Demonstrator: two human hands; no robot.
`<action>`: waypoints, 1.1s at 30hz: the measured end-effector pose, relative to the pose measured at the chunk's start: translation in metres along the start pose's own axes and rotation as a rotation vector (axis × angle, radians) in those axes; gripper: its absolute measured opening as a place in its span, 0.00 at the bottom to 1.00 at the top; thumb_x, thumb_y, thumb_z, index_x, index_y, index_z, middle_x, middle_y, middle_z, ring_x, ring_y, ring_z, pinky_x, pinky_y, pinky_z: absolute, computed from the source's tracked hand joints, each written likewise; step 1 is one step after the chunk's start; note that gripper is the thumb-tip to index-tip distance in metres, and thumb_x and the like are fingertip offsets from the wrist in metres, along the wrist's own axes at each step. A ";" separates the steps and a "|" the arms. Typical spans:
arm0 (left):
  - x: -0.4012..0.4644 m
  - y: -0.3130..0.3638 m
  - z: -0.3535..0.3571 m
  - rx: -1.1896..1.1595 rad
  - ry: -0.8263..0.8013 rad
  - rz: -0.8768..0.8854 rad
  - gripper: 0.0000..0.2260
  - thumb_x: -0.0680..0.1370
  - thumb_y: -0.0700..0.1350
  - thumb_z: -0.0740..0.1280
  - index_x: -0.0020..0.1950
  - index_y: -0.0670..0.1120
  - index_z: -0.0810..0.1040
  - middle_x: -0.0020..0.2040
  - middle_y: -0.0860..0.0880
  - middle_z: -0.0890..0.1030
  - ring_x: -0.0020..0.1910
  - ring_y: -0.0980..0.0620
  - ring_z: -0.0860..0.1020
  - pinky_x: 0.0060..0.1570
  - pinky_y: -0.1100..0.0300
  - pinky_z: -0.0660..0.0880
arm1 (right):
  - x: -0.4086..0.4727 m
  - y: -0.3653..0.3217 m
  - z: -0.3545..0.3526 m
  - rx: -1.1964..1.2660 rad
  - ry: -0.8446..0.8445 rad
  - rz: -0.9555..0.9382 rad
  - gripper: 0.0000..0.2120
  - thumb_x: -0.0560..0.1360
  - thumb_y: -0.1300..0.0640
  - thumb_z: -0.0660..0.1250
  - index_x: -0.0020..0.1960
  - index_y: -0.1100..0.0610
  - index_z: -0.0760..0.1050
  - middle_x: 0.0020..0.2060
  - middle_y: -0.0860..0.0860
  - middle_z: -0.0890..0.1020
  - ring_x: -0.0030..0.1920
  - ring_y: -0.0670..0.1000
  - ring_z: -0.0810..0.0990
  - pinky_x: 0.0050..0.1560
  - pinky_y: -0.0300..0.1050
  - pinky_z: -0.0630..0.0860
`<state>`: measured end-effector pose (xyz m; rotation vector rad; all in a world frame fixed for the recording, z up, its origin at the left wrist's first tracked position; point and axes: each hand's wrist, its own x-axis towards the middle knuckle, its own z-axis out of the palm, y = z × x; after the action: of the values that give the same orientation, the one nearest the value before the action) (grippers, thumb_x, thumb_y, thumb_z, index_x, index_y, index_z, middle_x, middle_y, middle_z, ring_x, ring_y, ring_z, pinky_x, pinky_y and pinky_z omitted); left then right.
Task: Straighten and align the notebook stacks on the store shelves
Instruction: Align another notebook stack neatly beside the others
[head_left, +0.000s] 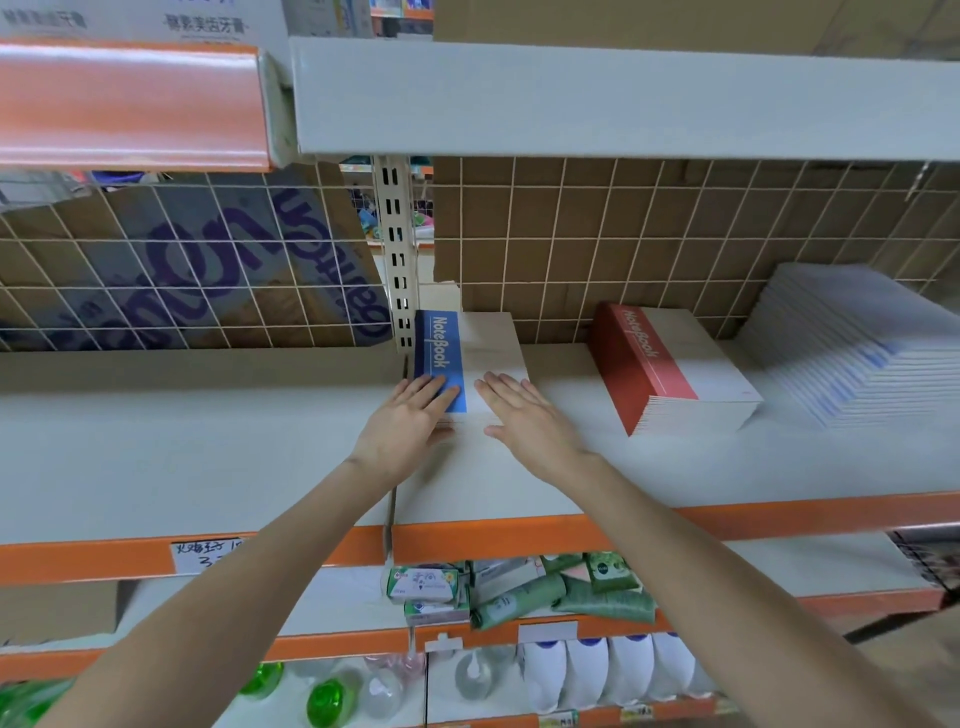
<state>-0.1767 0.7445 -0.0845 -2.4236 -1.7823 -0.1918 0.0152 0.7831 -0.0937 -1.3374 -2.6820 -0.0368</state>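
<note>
While both palms lie flat on the blue-banded notebook stack (470, 358), the person does best pressing evenly and nudging it square to the shelf (208, 447) edge, not twisting it. Left hand (402, 421): fingers straight, together, on the blue band. Right hand (524, 415): fingers straight, slightly spread, thumb out, on the white cover. Right of it, apart, the red-banded stack (675, 369) sits skewed; further right the white stack (852, 343) is fanned, likely next. Lower shelf holds green packs (566, 592); below that, bottles (613, 670).
</note>
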 end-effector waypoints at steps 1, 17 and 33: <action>0.001 0.000 0.000 0.013 0.004 0.002 0.24 0.82 0.49 0.56 0.77 0.48 0.53 0.77 0.48 0.55 0.76 0.50 0.53 0.73 0.59 0.44 | 0.000 0.000 -0.001 0.000 -0.006 0.005 0.28 0.82 0.54 0.53 0.78 0.56 0.44 0.77 0.52 0.48 0.77 0.48 0.46 0.72 0.40 0.36; 0.002 0.047 -0.027 0.046 0.040 -0.089 0.27 0.80 0.56 0.56 0.77 0.48 0.53 0.78 0.47 0.52 0.76 0.47 0.49 0.72 0.49 0.42 | -0.023 0.024 -0.037 0.094 0.034 0.041 0.34 0.79 0.51 0.61 0.78 0.57 0.47 0.77 0.51 0.51 0.77 0.48 0.47 0.74 0.43 0.39; 0.116 0.236 -0.020 0.005 0.060 -0.034 0.23 0.82 0.53 0.53 0.76 0.49 0.57 0.76 0.49 0.58 0.75 0.51 0.53 0.72 0.52 0.42 | -0.130 0.240 -0.080 0.050 -0.018 0.088 0.27 0.81 0.48 0.55 0.77 0.57 0.53 0.77 0.52 0.55 0.76 0.49 0.52 0.73 0.42 0.41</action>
<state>0.0824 0.7805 -0.0502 -2.3587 -1.7974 -0.2606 0.2929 0.8183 -0.0429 -1.4445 -2.6170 0.0520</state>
